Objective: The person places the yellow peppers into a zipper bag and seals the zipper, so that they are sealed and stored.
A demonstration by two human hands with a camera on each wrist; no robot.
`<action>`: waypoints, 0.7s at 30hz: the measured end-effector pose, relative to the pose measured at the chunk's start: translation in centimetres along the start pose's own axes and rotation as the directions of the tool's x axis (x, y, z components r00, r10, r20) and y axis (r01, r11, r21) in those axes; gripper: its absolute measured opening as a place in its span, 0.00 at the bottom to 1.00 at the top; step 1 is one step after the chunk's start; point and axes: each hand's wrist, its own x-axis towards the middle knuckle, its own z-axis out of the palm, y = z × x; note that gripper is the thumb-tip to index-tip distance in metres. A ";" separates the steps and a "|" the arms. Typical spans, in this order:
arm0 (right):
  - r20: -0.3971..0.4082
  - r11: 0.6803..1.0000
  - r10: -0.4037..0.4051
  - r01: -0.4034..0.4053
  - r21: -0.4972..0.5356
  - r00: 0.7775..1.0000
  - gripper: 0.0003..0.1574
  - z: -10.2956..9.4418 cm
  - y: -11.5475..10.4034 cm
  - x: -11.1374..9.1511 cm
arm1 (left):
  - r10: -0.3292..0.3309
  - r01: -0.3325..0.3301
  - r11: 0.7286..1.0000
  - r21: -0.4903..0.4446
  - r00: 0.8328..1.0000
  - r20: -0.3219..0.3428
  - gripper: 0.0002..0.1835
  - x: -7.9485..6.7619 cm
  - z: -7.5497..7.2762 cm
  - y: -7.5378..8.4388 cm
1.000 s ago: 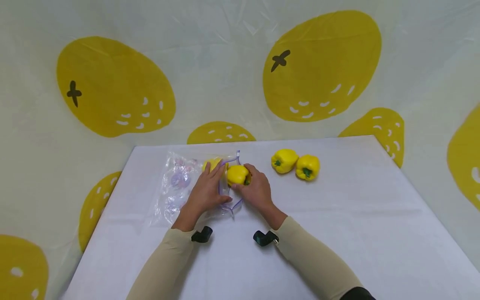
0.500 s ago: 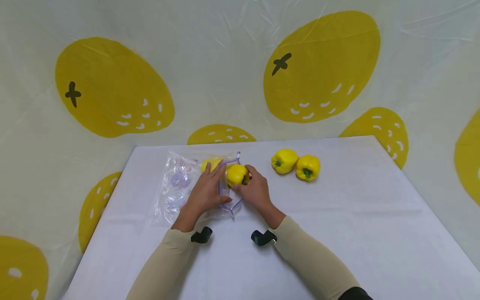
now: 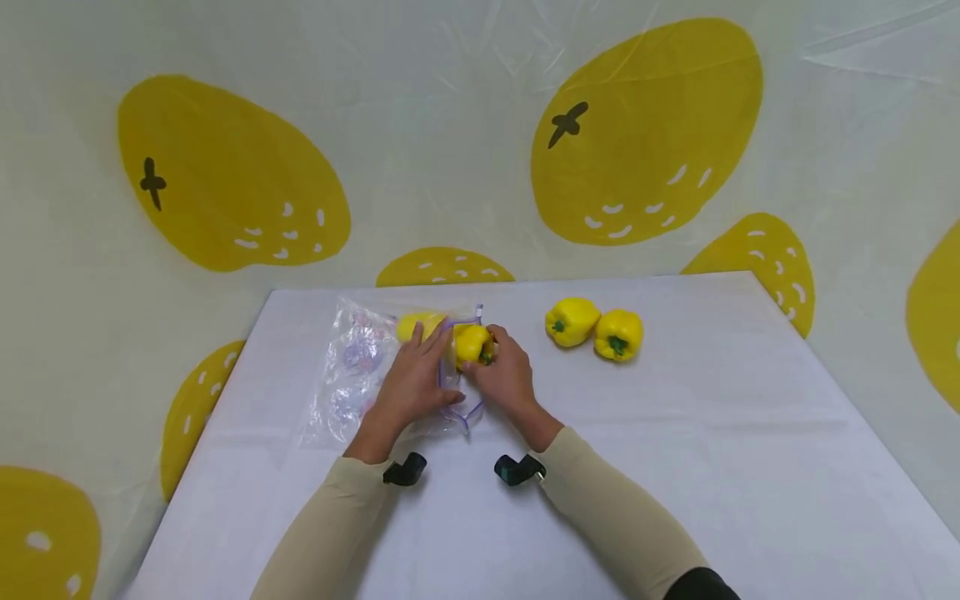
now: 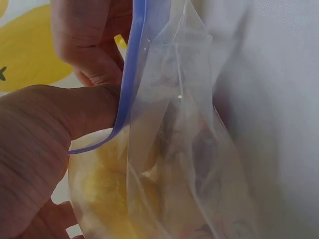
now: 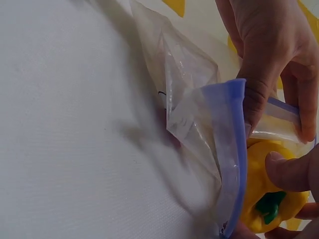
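A clear zip bag [image 3: 348, 392] with purple edging lies on the table, its mouth toward the right. My left hand [image 3: 412, 379] is at that mouth, thumb and fingers spread apart and stretching the purple edges [image 5: 240, 149] wide. Inside the bag, partly behind the left fingers, is a yellow bell pepper [image 3: 408, 324]. My right hand [image 3: 504, 375] grips another yellow bell pepper [image 3: 470, 343] between thumb and fingers, at the bag's mouth. Its green stem [image 5: 270, 206] faces back toward the right hand.
Two more yellow bell peppers, a left one [image 3: 572, 322] and a right one [image 3: 618, 335], sit side by side right of the bag. A white cloth [image 3: 675, 467] covers the table. Behind it hangs a pale sheet [image 3: 435, 125] printed with large yellow fruit shapes.
My right hand has moved slightly left, carrying its bell pepper farther into the bag's mouth. The pepper inside has shifted a little left. My left hand has stayed nearly still.
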 end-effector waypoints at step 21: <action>-0.033 0.999 -0.033 0.033 -0.016 0.999 0.42 1.0 -0.1 0.7 | -0.019 0.020 1.000 0.013 1.000 -0.013 0.62 0.2 -0.2 -0.2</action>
